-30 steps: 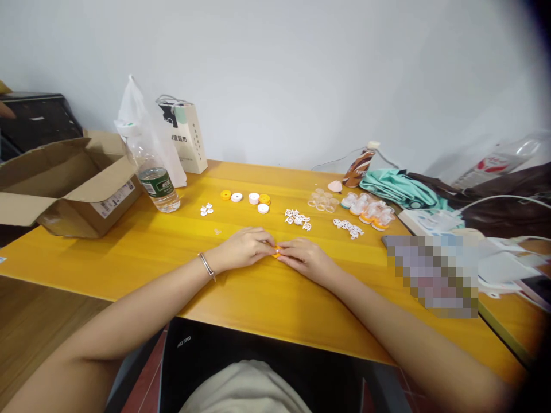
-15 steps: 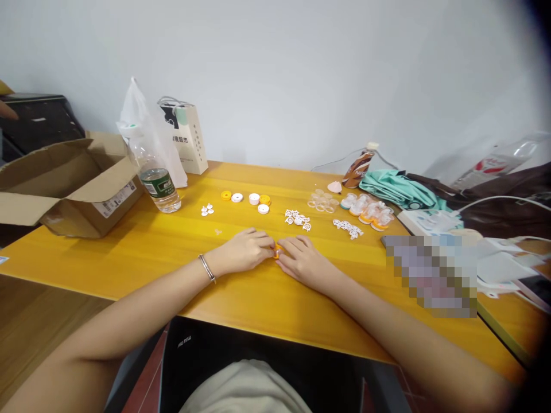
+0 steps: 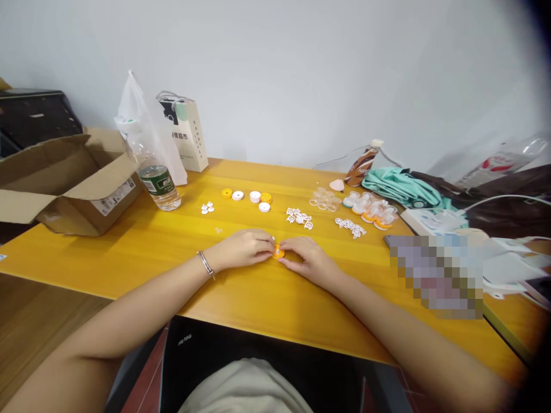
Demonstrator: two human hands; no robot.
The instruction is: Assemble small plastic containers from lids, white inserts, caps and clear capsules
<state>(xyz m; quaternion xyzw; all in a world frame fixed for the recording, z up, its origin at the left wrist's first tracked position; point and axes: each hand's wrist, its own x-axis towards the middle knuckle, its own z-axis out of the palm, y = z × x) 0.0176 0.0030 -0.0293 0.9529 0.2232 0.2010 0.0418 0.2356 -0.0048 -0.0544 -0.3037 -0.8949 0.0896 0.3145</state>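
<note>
though partly covered, details unclear, orange disc (image 3: 278, 253) pinched between both hands (image 3: 247, 248) (image 3: 306, 258)

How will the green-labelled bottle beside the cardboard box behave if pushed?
The bottle would likely tip if pushed high, being tall and narrow. Water seems to fill only its lower part, so it may slosh. Its clear, plastic-looking sides might dent.

Left end: open cardboard box (image 3: 73, 217) with a printed label, a black case (image 3: 38, 115) behind it
Beside the box: part-filled water bottle (image 3: 158, 184) with a green label, a white plastic bag (image 3: 132, 100) and a printed paper bag (image 3: 197, 140) behind
Right, near the wall: brown-wrapped drink bottle (image 3: 362, 165), tilted, touching a teal fabric bundle (image 3: 396, 186)
Right edge: dark brown bag (image 3: 512, 201), clear bottle (image 3: 501, 164) with red markings, white power strip (image 3: 424, 222)
</note>
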